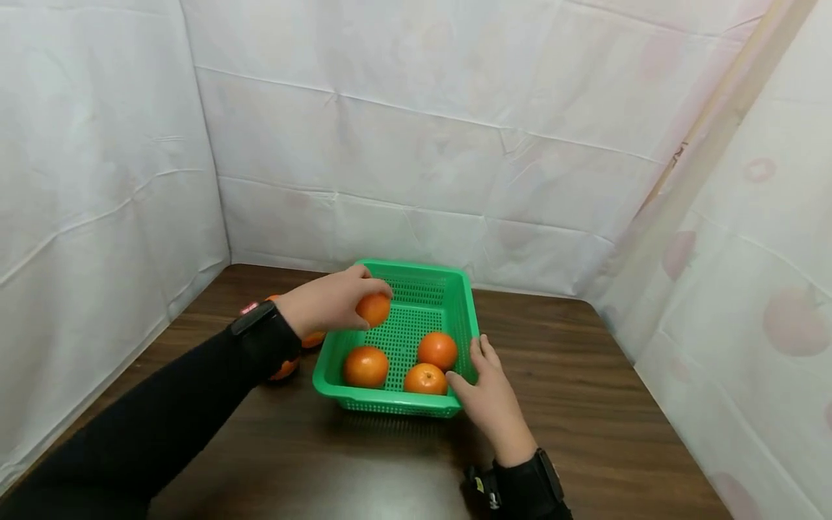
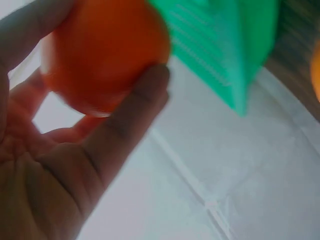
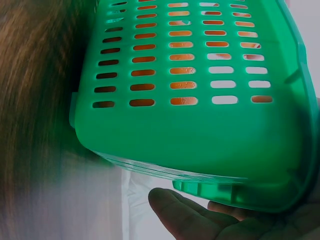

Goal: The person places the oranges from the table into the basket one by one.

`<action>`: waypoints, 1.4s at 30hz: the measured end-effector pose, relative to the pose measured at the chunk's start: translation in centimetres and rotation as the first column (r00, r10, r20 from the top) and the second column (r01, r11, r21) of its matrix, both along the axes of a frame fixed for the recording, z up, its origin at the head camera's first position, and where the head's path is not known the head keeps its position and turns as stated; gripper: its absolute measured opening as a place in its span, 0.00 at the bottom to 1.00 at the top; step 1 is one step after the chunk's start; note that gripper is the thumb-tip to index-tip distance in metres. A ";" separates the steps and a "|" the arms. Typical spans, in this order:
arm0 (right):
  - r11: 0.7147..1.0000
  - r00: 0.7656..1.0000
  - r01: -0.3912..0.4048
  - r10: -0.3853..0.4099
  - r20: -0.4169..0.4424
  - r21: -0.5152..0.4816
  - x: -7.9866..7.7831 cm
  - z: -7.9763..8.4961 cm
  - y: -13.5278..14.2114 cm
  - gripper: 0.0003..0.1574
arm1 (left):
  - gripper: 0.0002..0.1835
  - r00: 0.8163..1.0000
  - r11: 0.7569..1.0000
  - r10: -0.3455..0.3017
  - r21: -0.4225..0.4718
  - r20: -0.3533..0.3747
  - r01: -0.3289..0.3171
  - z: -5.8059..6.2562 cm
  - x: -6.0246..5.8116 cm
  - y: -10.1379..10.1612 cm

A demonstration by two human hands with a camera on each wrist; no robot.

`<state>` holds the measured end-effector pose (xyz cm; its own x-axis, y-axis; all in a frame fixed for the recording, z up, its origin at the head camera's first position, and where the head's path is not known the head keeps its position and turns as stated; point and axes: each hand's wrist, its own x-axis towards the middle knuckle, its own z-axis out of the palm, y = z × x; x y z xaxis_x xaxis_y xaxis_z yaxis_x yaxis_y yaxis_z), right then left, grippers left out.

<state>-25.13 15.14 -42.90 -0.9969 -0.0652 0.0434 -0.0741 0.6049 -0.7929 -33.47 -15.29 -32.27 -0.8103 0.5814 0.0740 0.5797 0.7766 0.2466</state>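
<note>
Fingers (image 2: 131,111) of the left hand (image 1: 333,300) are curled around an orange (image 1: 374,310), held between them above the left side of the green basket (image 1: 390,396), whose right rim is touched by the right hand's (image 1: 486,396) loosely spread fingers.

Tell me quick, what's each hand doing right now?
Left hand: closed around an orange, holding it.
Right hand: open, at the near right corner of the green basket, holding no orange.

Booth (image 1: 97,144) of white sheets (image 1: 416,137)
</note>
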 end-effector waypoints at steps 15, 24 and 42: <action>1.000 1.000 -0.011 0.011 0.013 -0.003 0.0 -0.1 -0.1 0.52 | 0.34 0.998 0.989 -0.050 -0.137 0.036 0.055 -2.6 -3.4 -0.2; 1.000 1.000 -0.008 0.008 0.017 0.007 0.0 -0.1 -0.1 0.53 | 0.32 0.997 0.979 -0.082 -0.186 0.008 0.082 -3.1 -3.3 0.2; 1.000 1.000 -0.006 0.005 0.024 0.016 -0.3 -0.4 0.2 0.52 | 0.29 0.986 0.956 -0.164 -0.244 0.016 0.163 -5.0 -4.3 0.6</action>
